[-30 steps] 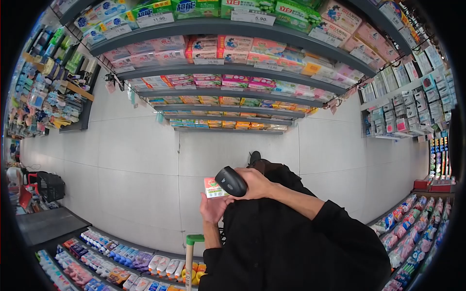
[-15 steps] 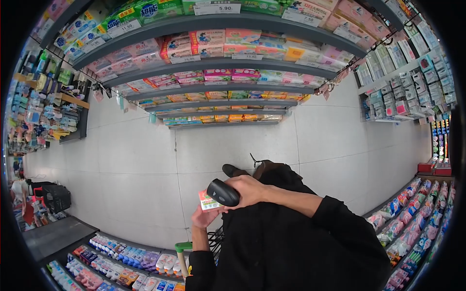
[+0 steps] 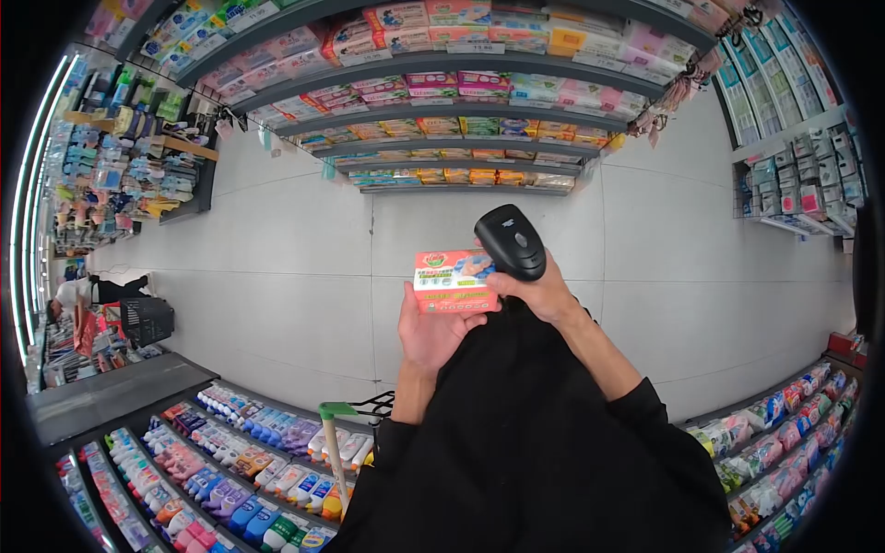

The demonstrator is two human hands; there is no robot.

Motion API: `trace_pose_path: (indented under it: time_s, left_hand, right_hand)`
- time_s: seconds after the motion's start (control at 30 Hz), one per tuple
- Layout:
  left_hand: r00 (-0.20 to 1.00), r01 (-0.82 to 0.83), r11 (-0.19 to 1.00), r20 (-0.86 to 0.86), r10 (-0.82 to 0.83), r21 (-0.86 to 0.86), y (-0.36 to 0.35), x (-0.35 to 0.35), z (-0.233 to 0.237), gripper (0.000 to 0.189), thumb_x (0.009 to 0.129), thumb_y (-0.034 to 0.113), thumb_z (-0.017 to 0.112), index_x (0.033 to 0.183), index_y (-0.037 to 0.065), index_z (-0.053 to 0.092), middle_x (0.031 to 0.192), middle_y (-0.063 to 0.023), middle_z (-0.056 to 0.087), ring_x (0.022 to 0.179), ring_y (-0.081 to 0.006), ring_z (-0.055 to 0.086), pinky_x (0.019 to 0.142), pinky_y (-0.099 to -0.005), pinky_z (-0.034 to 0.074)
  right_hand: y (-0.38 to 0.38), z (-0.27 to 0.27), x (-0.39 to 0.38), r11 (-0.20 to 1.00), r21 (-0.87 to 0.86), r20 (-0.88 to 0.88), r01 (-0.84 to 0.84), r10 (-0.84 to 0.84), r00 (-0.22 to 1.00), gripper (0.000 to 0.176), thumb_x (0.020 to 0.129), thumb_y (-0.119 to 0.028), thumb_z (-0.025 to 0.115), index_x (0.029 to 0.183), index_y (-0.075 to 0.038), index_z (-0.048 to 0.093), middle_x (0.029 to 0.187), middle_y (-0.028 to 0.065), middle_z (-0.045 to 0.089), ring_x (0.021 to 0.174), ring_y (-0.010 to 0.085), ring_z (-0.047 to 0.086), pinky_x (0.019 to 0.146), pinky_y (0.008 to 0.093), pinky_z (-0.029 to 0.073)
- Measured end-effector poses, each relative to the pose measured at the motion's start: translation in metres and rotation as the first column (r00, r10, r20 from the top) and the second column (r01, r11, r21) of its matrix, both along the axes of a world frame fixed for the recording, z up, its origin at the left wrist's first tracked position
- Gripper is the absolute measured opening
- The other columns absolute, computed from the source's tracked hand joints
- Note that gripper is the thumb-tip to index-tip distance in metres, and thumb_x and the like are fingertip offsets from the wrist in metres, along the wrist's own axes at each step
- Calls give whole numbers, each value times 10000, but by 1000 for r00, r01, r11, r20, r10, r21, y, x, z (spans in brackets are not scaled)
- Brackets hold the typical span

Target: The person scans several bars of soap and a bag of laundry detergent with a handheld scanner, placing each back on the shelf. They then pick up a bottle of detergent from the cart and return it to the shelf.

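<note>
A pink-and-white soap box (image 3: 447, 281) rests on my left hand (image 3: 431, 334), whose palm faces up beneath it with the thumb along its left side. My right hand (image 3: 544, 291) is wrapped round a black handheld scanner (image 3: 513, 241), and its thumb touches the right end of the box. The scanner stands above and to the right of the box, tilted, its rounded head toward the upper left. Printed pictures and writing show on the top and front faces of the box.
Ahead are shelves (image 3: 369, 112) of packaged goods. Bottles fill a shelf (image 3: 217, 452) at the lower left, beside a green-topped pole (image 3: 337, 409). Bagged items line the lower right. At the far left a person (image 3: 115, 288) is near a black basket (image 3: 147, 320).
Both hands have moved up and forward with the box and scanner. The box, partly covered by the scanner before, now shows more fully. The view has shifted downward.
</note>
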State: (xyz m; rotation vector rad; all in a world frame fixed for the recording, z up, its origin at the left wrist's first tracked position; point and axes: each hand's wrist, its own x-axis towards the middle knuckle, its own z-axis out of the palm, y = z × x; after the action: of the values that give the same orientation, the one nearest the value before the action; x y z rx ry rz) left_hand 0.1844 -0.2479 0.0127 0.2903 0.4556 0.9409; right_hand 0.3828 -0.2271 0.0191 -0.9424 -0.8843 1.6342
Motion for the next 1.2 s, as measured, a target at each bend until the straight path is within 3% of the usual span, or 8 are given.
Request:
trace_pose_path:
  time_s: [0.07, 0.13, 0.4, 0.47, 0.6, 0.77, 0.93, 1.2]
  left_hand:
    - [1000, 27, 1000, 2, -27, 1, 0, 12, 12, 886, 963, 708, 268, 1488, -6, 287, 1371, -233, 511, 1124, -434, 610, 864, -434, 543]
    - [998, 61, 998, 7, -61, -5, 1, 24, 19, 890, 965, 709, 254, 1489, -10, 281, 1364, -241, 514, 1109, -437, 618, 855, -428, 553]
    - [982, 187, 980, -10, -189, -69, 13, 64, 41, 884, 970, 704, 248, 1486, -12, 292, 1345, -291, 523, 1178, -444, 588, 923, -412, 525]
    - [977, 214, 974, 1, -214, -81, 19, 70, 42, 874, 974, 696, 255, 1487, -11, 290, 1353, -293, 516, 1182, -449, 584, 932, -418, 519]
    - [956, 291, 954, 43, -289, -71, 38, 81, 36, 814, 997, 635, 289, 1495, -9, 280, 1408, -286, 469, 1240, -457, 536, 989, -462, 479]
    - [961, 273, 961, 63, -271, -45, 68, 95, 31, 732, 1013, 514, 342, 1511, -14, 251, 1484, -269, 392, 1327, -476, 438, 1066, -522, 396]
    - [925, 354, 931, 113, -363, 93, 125, 101, 26, 722, 992, 454, 396, 1520, -13, 236, 1501, -270, 373, 1341, -497, 411, 1093, -541, 365]
    - [900, 413, 892, 66, -431, 186, 221, 105, 26, 695, 972, 448, 439, 1480, -14, 328, 1485, -227, 421, 1333, -404, 463, 1079, -541, 394]
  right_hand:
    - [-6, 3, 9, 998, 17, -55, 58, -57, 997, 406, 844, -166, 796, 1179, 2, 640, 1020, 60, 695, 837, 100, 619, 720, 275, 519]
    - [-13, 3, 21, 992, -120, -137, 34, -51, 989, 580, 844, -126, 772, 1352, -23, 512, 1299, 112, 592, 1108, 165, 603, 841, 295, 532]
    - [-22, 4, 52, 975, -123, -190, 187, -208, 959, 539, 884, -192, 749, 1344, -19, 525, 1280, 115, 602, 1072, 167, 613, 823, 299, 534]
    - [-20, 8, 54, 951, -107, -236, 291, -309, 921, 446, 869, -165, 774, 1239, 4, 591, 973, 56, 665, 695, 65, 543, 609, 243, 461]
    - [-17, 7, 67, 938, -148, -259, 313, -342, 903, 471, 865, -162, 778, 1258, 8, 579, 1045, 70, 655, 806, 93, 588, 688, 258, 500]
    - [-2, 6, 86, 913, -146, -203, 381, -404, 892, 544, 840, -199, 807, 1280, 4, 559, 1168, 75, 625, 1094, 159, 580, 943, 321, 492]
    - [35, 11, 99, 912, -150, -164, 381, -403, 900, 610, 810, -252, 837, 1287, -5, 547, 1168, 70, 626, 1062, 150, 581, 931, 310, 484]
    - [107, 18, 104, 903, -151, -133, 403, -422, 897, 582, 799, -233, 848, 1255, -12, 562, 1129, 65, 633, 1008, 135, 588, 873, 309, 494]
